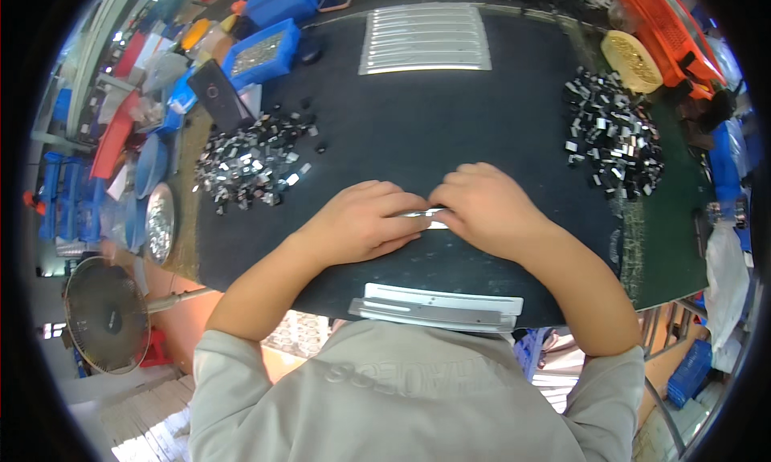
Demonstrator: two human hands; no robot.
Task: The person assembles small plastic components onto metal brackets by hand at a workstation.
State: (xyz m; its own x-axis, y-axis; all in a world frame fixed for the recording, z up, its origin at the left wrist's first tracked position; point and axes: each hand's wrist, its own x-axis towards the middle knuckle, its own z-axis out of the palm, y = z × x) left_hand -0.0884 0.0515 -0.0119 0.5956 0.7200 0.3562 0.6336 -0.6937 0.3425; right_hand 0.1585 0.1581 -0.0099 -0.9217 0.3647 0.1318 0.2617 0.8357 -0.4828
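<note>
Over the middle of the dark work mat (450,132), my two hands meet at the fingertips. Both are closed on a small shiny metal piece (434,212), mostly covered by the fingers, so its exact kind is unclear. My left hand (365,222) curls round its left side. From the other side my right hand (488,210) pinches it with thumb and fingers. Long silver metal strips (438,308) lie at the near edge, against my shirt. A row of similar strips (426,40) lies flat at the far side.
Heaps of small black and silver pieces lie at left (253,163) and right (617,132). A phone-like dark slab (218,96) leans by a blue bin (261,54). A yellow tray (632,62) and an orange basket (671,28) stand far right; a fan (107,315) is lower left.
</note>
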